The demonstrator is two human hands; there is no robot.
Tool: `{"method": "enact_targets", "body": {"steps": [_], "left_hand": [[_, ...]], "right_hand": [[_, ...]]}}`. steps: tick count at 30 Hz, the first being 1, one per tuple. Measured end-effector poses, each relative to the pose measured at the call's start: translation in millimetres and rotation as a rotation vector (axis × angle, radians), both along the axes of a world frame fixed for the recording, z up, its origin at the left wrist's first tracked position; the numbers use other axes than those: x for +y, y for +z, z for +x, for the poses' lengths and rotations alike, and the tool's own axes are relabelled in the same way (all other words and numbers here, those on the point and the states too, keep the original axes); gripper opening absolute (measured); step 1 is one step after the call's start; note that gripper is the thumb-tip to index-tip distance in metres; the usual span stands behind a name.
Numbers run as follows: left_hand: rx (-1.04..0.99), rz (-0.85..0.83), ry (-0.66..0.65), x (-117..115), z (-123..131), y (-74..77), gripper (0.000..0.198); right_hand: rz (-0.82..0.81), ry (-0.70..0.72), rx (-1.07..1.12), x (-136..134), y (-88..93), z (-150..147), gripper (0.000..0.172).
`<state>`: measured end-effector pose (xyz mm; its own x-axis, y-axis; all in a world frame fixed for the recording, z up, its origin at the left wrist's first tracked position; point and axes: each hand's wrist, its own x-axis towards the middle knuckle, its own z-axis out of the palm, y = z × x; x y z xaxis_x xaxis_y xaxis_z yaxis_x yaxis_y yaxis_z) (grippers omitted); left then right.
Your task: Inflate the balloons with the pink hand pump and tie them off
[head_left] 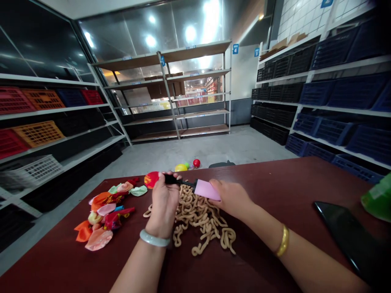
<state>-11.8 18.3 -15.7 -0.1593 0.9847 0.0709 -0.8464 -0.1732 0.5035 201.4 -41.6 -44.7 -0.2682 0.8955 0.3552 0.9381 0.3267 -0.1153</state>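
Note:
My left hand (165, 201) is closed around a red balloon (151, 179), pinching its neck onto the black nozzle of a small pink hand pump (207, 189). My right hand (233, 199) grips the pink pump body from the right. Both hands hover above a heap of tan wooden letters (200, 221) on the dark red table (275, 183). A pale bangle sits on my left wrist and a gold one on my right.
A pile of uninflated balloons (104, 215) lies left of the letters. A black phone (348, 236) and a green bag (378, 199) rest at the right edge. Inflated balloons (187, 165) lie on the floor beyond the table. Shelves with crates line both sides.

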Motion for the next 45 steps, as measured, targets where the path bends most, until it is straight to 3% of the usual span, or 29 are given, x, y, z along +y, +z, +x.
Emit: {"method": "enact_targets", "body": {"steps": [4,8,13,21,25,29,37,40,45], "left_hand": [[-0.019,0.059,0.145,14.3,-35.6,9.0,0.026],[-0.004,0.092,0.206,17.1,-45.0,8.7,0.025],[0.012,0.105,0.215,11.8,-25.3,4.6,0.017],[0.079,0.062,0.028,-15.3,33.7,-12.6,0.01],[0.083,0.097,-0.007,-26.6,46.4,-12.4,0.01],[0.075,0.119,-0.005,-20.5,29.6,-1.7,0.013],[0.049,0.043,0.209,15.1,-41.1,7.6,0.02],[0.05,0.041,0.237,18.6,-40.6,4.0,0.021],[0.03,0.048,0.156,9.1,-5.3,-4.9,0.014]], "right_hand": [[0.036,0.042,-0.002,11.5,1.1,16.9,0.048],[0.03,0.066,-0.017,21.7,0.6,35.7,0.045],[0.014,0.029,-0.083,20.6,0.2,39.2,0.048],[-0.061,0.003,-0.026,0.7,7.2,6.1,0.046],[-0.065,0.011,0.014,-4.8,4.8,-3.7,0.044],[-0.027,0.015,0.03,-1.9,1.9,-5.1,0.047],[-0.067,0.045,-0.068,13.4,6.8,23.6,0.046],[-0.095,0.011,-0.106,15.3,3.0,27.8,0.044],[-0.074,0.009,-0.111,8.5,-0.1,17.2,0.042]]}}
